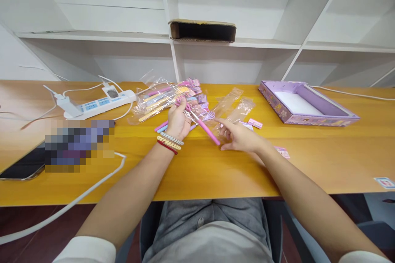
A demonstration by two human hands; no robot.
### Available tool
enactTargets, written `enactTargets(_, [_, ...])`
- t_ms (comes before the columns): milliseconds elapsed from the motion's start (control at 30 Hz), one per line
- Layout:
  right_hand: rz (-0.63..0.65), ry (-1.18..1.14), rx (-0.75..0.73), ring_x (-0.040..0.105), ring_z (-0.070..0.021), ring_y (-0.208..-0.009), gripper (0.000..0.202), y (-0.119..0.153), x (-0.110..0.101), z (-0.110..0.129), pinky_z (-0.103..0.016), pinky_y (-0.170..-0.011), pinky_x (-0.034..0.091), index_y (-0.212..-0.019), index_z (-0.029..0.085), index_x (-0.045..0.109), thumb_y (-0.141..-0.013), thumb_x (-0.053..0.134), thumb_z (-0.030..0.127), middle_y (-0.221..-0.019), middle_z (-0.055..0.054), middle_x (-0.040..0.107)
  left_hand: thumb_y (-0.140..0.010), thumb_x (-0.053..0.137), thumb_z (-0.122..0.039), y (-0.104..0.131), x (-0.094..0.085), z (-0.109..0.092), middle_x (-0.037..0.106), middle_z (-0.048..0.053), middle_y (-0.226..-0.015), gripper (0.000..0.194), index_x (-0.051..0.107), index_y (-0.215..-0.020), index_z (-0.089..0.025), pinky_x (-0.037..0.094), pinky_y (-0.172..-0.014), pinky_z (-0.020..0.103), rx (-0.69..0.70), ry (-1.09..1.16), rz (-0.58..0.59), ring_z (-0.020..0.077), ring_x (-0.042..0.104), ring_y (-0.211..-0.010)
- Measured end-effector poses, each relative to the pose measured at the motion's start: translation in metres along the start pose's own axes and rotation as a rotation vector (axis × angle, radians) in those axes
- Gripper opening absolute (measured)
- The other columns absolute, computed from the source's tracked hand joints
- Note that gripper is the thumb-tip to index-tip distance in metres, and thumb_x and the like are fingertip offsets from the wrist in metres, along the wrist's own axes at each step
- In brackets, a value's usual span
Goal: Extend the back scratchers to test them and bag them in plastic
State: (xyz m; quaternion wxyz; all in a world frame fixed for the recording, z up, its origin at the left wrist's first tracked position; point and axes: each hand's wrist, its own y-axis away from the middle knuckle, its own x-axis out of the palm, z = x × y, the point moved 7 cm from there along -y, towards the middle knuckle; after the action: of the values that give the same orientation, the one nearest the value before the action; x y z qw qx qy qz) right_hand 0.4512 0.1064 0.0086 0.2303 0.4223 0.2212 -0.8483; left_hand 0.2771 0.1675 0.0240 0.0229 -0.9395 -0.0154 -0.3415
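Observation:
A slim pink pen point(208, 131) with a pink figure at its top slants down to the right over the table. My left hand point(180, 118) is closed round its upper end, near the figure. Close to the pen's lower end is my right hand point(236, 134), thumb and index finger spread and nothing visible between them. Behind my left hand lies a pile of wrapped pens point(160, 100) in clear plastic, yellow, blue and pink. More pens point(162, 126) lie partly hidden under that hand. Clear plastic sleeves point(228, 102) are beyond my right hand.
A purple open box point(308, 104) stands at the right rear. Small pink cards point(255, 123) lie near my right hand. To the left are a white power strip point(101, 103), a phone point(24, 162) and a white cable point(92, 191). Shelves hold a cardboard box point(202, 20).

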Motion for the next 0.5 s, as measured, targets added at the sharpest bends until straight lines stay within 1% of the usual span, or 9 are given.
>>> enactTargets(67, [-0.027,0.021,-0.020,0.055,-0.0131,-0.066,0.095,0.000,0.000,0.001,-0.026,-0.065,0.045,-0.146,0.025,0.025,-0.066,0.076,0.028,-0.090,-0.003,0.062,-0.085,0.060,-0.030,0.001,0.002,0.000,0.067,0.005,-0.076,0.017,0.053,-0.082,-0.015,0.056,-0.066,0.032,0.001,0.007,0.006,0.0150,0.066,-0.064])
enactTargets(200, [-0.084,0.076,-0.051,0.055,-0.0153,-0.070,0.091,0.000,-0.003,0.004,-0.028,-0.067,0.045,-0.145,0.025,0.028,-0.067,0.076,0.031,-0.091,-0.004,0.062,-0.083,0.062,-0.034,0.002,0.002,-0.002,0.068,0.004,-0.077,0.020,0.053,-0.082,-0.016,0.055,-0.067,0.031,-0.015,0.002,-0.009,0.0146,0.066,-0.065])
enactTargets(300, [-0.113,0.080,-0.031,0.054,-0.0152,-0.068,0.092,0.001,-0.007,0.005,-0.030,-0.066,0.046,-0.146,0.027,0.023,-0.069,0.074,0.033,-0.097,-0.005,0.062,-0.082,0.064,-0.033,0.002,0.002,-0.004,0.068,0.004,-0.078,0.019,0.054,-0.087,-0.017,0.054,-0.068,0.031,0.015,-0.033,0.006,0.0142,0.065,-0.066])
enactTargets(367, [-0.148,0.062,-0.030,0.055,-0.0162,-0.070,0.096,0.002,-0.010,0.007,-0.032,-0.068,0.047,-0.147,0.027,0.019,-0.069,0.074,0.035,-0.100,-0.006,0.061,-0.080,0.066,-0.031,0.002,0.003,-0.003,0.068,0.003,-0.079,0.019,0.056,-0.089,-0.017,0.054,-0.069,0.031,0.028,-0.083,0.034,0.0137,0.065,-0.066])
enactTargets(500, [-0.213,0.028,-0.062,0.054,-0.0184,-0.076,0.098,0.003,-0.015,0.013,-0.035,-0.071,0.048,-0.147,0.025,0.020,-0.067,0.075,0.039,-0.108,-0.009,0.058,-0.077,0.069,-0.031,0.008,0.011,0.009,0.068,0.003,-0.086,0.025,0.058,-0.093,-0.016,0.053,-0.071,0.029,-0.001,-0.187,0.146,0.0136,0.064,-0.072])
